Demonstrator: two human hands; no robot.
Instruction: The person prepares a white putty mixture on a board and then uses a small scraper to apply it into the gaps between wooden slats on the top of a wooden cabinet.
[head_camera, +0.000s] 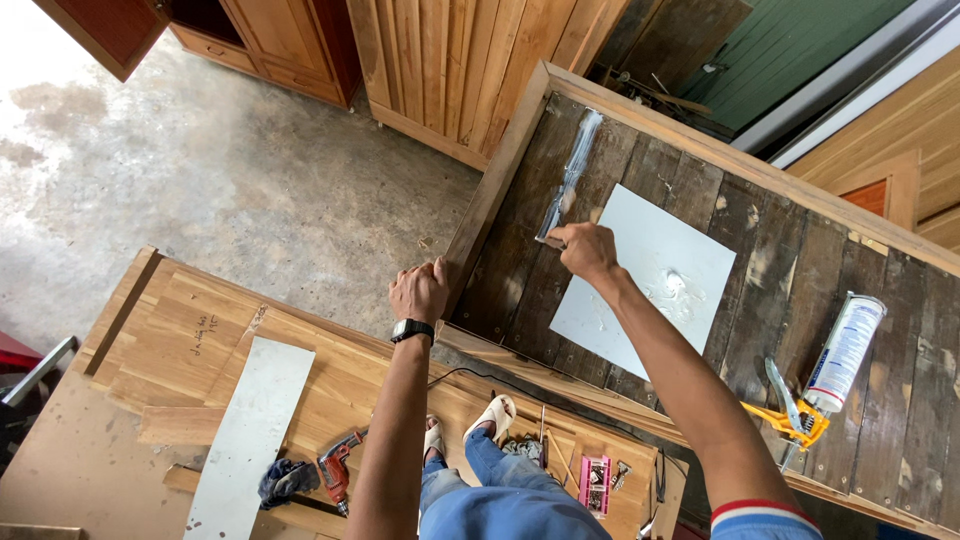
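Item: my right hand (585, 248), closed on a small spreader (549, 232), drags wet glue (575, 165) along the dark plank surface (880, 400). Left hand (420, 290), fingers curled over the frame edge (490, 190), steadies me. Best kept flat, even, thin.

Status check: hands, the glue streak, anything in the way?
Left hand gripping frame edge. Right hand holds spreader on wet glue streak. White tile beside it; nothing blocking.
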